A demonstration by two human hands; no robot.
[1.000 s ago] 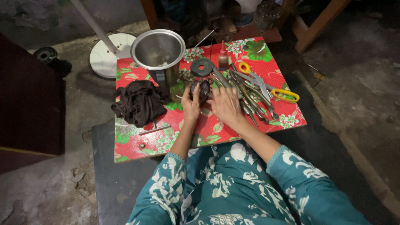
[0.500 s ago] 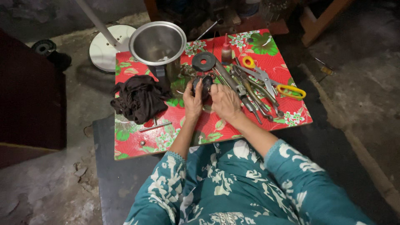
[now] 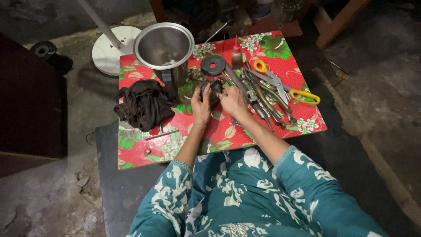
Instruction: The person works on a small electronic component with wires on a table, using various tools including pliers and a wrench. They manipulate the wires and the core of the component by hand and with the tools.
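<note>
Both my hands meet over a small dark rounded part (image 3: 214, 91) on a low table covered with a red flowered cloth (image 3: 280, 48). My left hand (image 3: 201, 105) grips the part from its left side. My right hand (image 3: 233, 101) holds it from the right, fingers curled on it. Just beyond the part lies a black disc with a centre hole (image 3: 213, 65). To the right of my right hand lies a row of pliers, screwdrivers and other metal tools (image 3: 258, 98).
A steel jar with a black handle (image 3: 163, 46) stands at the table's far left. A dark crumpled rag (image 3: 142, 103) lies left of my hands. Yellow-handled scissors (image 3: 285, 85), a small red-capped bottle (image 3: 237, 55) and a white round stand base (image 3: 109, 55) on the floor are nearby.
My hands stay closed on the dark part at the same spot on the table. Only the camera view has shifted slightly.
</note>
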